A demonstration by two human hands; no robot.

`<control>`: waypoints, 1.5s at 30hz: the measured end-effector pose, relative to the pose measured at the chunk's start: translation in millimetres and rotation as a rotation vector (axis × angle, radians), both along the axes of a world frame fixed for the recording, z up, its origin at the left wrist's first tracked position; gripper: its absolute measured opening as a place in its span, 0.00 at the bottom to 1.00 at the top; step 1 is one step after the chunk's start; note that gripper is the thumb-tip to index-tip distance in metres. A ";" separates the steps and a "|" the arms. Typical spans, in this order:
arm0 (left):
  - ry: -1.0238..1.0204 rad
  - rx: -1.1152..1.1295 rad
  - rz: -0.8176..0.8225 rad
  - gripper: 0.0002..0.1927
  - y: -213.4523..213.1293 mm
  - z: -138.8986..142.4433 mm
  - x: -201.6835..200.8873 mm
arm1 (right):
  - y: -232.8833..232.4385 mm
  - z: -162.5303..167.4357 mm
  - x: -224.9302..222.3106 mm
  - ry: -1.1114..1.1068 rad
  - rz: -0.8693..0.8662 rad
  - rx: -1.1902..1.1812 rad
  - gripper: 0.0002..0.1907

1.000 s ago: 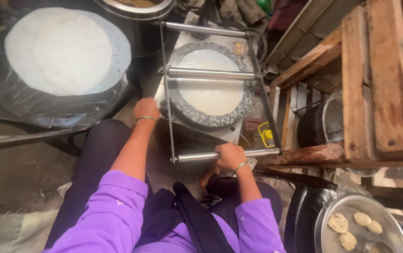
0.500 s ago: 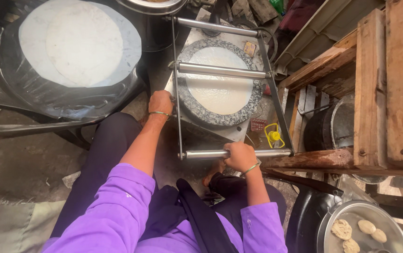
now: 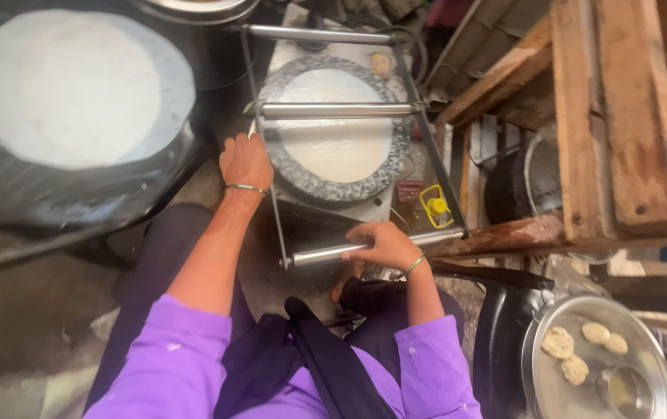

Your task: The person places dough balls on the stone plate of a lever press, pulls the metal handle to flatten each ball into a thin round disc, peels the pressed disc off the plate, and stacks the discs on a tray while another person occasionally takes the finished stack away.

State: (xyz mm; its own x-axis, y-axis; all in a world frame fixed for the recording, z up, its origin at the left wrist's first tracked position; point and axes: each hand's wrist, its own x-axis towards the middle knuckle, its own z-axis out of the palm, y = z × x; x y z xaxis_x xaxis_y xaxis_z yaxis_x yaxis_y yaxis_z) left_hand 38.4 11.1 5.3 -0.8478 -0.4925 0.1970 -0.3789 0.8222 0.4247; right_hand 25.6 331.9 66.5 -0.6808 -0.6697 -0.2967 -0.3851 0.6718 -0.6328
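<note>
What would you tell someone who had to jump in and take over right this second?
Left hand: resting on the left edge of the metal frame, beside the round stone plate.
Right hand: fingers closed around the near metal bar.
A flat white dough sheet lies on the plate, under the middle roller.
Done: this sheet is flat; another big flat one lies on the dark pan at left.
Left: small dough rounds wait in the metal dish at right.

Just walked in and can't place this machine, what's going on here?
A person in purple sleeves sits at a metal-framed press. The right hand grips the near roller bar; the left hand rests on the frame's left rail. A thin white dough disc lies on the round plate under the middle roller. Another disc lies on the left pan.
</note>
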 end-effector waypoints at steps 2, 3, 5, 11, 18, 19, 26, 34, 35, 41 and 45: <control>0.174 0.054 -0.108 0.11 9.3 12.2 -11.3 | 1.0 -10.5 -22.3 -0.121 -0.225 -0.132 0.21; 0.298 0.109 -0.187 0.13 14.4 16.1 -15.5 | -2.6 -18.8 -42.7 -0.137 -0.356 -0.149 0.20; 0.440 0.241 -0.289 0.15 26.7 18.4 -22.0 | -15.3 -41.6 -90.3 -0.207 -0.573 -0.269 0.19; 0.344 0.483 -0.354 0.13 56.8 10.8 -38.5 | -64.4 -83.6 -205.1 -0.309 -1.091 -0.470 0.18; 0.307 0.624 -0.219 0.10 35.4 11.2 -54.7 | -98.7 -88.9 -236.7 -0.197 -1.322 -0.200 0.17; 0.323 0.640 -0.202 0.10 33.0 11.4 -55.4 | -99.7 -88.2 -237.8 -0.197 -1.337 -0.162 0.17; 0.292 0.676 -0.189 0.09 28.0 14.5 -54.8 | -95.8 -84.6 -244.7 -0.090 -1.242 0.117 0.19; 0.273 0.669 -0.187 0.10 33.6 10.0 -55.5 | -94.4 -88.3 -249.4 -0.072 -1.147 -0.264 0.10; 0.258 0.669 -0.189 0.10 34.4 9.2 -55.9 | -93.4 -89.0 -249.3 -0.020 -1.121 -0.302 0.11; 0.238 0.661 -0.202 0.09 40.3 5.7 -57.4 | -73.3 -88.4 -240.1 -0.060 -1.177 -0.578 0.09; 0.227 0.650 -0.241 0.09 51.4 3.2 -58.1 | -55.4 -83.9 -228.8 -0.240 -1.166 -0.680 0.07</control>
State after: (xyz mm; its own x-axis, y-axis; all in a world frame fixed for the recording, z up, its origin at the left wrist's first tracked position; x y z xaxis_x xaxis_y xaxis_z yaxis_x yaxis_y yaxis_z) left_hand -19.7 62.5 8.5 -0.9204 -0.3747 0.1117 -0.0641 0.4266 0.9022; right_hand -203.1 276.5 -17.3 -0.9237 0.1909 -0.3323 0.3490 0.0608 -0.9352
